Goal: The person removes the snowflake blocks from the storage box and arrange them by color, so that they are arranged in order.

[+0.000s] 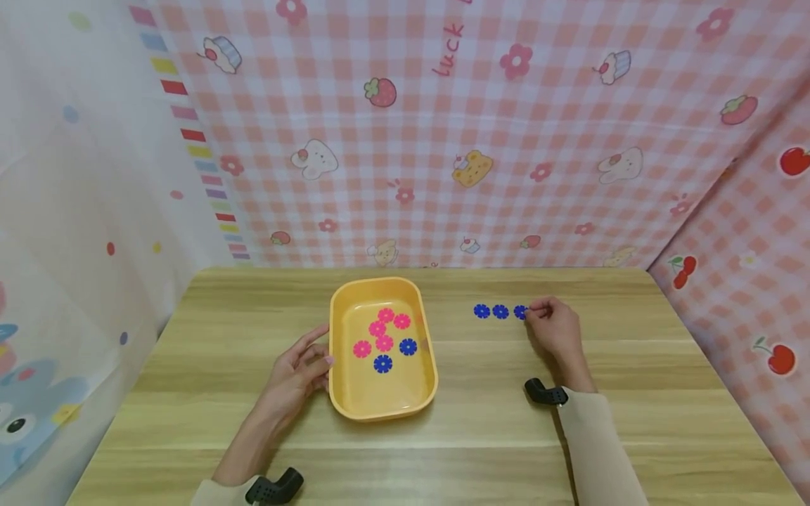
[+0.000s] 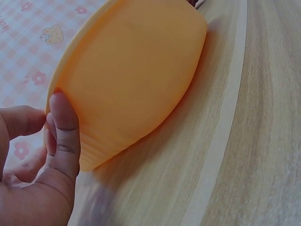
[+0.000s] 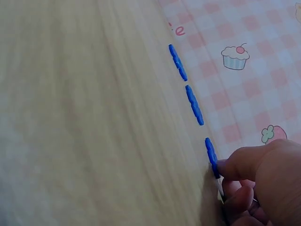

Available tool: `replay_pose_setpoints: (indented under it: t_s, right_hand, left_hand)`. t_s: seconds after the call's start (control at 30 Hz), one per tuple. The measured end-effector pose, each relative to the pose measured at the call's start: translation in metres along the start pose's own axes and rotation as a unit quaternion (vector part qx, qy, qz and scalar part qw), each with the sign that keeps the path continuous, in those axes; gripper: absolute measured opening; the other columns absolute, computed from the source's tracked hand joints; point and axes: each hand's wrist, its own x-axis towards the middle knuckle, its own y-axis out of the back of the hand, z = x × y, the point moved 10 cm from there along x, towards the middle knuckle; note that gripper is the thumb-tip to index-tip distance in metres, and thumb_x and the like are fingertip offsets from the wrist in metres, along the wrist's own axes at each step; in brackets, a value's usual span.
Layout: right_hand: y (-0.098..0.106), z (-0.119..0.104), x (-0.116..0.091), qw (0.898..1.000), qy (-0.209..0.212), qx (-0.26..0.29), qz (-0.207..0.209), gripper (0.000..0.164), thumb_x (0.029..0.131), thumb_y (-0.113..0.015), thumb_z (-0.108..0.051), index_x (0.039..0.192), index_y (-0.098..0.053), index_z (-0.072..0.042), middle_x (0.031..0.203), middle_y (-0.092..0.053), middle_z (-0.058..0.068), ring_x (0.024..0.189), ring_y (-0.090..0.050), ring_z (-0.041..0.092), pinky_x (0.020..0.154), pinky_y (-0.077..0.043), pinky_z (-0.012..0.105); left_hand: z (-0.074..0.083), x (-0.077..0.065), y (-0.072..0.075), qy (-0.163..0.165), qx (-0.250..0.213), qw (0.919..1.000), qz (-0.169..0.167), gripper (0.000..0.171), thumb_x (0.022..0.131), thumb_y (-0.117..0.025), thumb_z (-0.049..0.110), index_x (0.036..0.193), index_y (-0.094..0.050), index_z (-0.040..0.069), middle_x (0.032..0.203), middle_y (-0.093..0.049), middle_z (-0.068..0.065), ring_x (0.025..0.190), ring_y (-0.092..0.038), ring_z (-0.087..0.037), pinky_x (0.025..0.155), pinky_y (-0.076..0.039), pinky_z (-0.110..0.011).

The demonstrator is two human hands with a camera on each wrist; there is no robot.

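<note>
A yellow tray (image 1: 380,395) stands on the table, with several pink notched discs (image 1: 362,349) and two blue ones (image 1: 382,364) lying inside. My left hand (image 1: 292,379) holds the tray's left side, its thumb and fingertips at the rim; the left wrist view shows the thumb (image 2: 65,122) against the outer wall. To the right of the tray, two flat blue notched discs (image 1: 491,311) lie side by side. Beside them my right hand (image 1: 558,329) pinches a third blue disc (image 3: 211,153) between thumb and finger, in line with the others on the tabletop.
The wooden table (image 1: 481,450) ends at the back against a pink checked cloth (image 1: 430,211). A pale dotted cloth (image 1: 114,197) hangs on the left, a cherry-patterned one (image 1: 747,281) on the right. Black wrist mounts (image 1: 545,392) sit near both cuffs.
</note>
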Motion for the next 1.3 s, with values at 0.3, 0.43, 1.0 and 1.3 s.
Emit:
replay_pose_setpoints:
  t_s: [0.3, 0.43, 1.0, 1.3]
  right_hand:
    - [0.002, 0.001, -0.001, 0.999, -0.013, 0.034, -0.027, 0.031, 0.102, -0.061, -0.029, 0.119, -0.065, -0.003, 0.107, -0.064, 0.014, 0.091, -0.056, 0.021, 0.072, -0.047, 0.023]
    - [0.002, -0.007, -0.004, 0.997, -0.009, 0.046, -0.054, 0.035, 0.103, -0.06, -0.029, 0.125, -0.062, -0.003, 0.112, -0.064, 0.015, 0.091, -0.06, 0.022, 0.07, -0.051, 0.022]
    - [0.008, -0.055, -0.016, 0.99, 0.094, 0.041, -0.095, 0.046, 0.101, -0.066, -0.029, 0.138, -0.057, -0.003, 0.123, -0.067, 0.017, 0.101, -0.065, 0.029, 0.073, -0.055, 0.028]
    - [-0.002, -0.087, -0.028, 0.983, 0.132, 0.041, -0.121, 0.048, 0.098, -0.071, -0.031, 0.139, -0.057, -0.01, 0.125, -0.067, 0.014, 0.103, -0.066, 0.031, 0.077, -0.055, 0.032]
  left_hand:
    - [0.001, 0.001, 0.0, 0.004, 0.002, 1.0, 0.003, 0.063, 0.101, -0.059, -0.001, 0.157, -0.037, 0.014, 0.1, -0.058, 0.004, 0.076, -0.06, -0.011, 0.065, -0.058, -0.024]
    - [0.001, 0.002, 0.0, 0.002, 0.002, 1.0, 0.003, 0.063, 0.101, -0.06, 0.0, 0.157, -0.037, 0.014, 0.099, -0.058, 0.005, 0.076, -0.06, -0.01, 0.065, -0.058, -0.024]
    - [0.002, 0.002, -0.003, 0.003, 0.004, 1.0, 0.001, 0.063, 0.101, -0.061, 0.001, 0.158, -0.036, 0.011, 0.099, -0.057, 0.003, 0.075, -0.06, -0.011, 0.064, -0.057, -0.024]
    - [0.002, 0.001, -0.001, 0.001, 0.007, 1.0, 0.001, 0.062, 0.101, -0.061, 0.003, 0.157, -0.037, 0.013, 0.1, -0.059, 0.002, 0.075, -0.06, -0.011, 0.064, -0.058, -0.024]
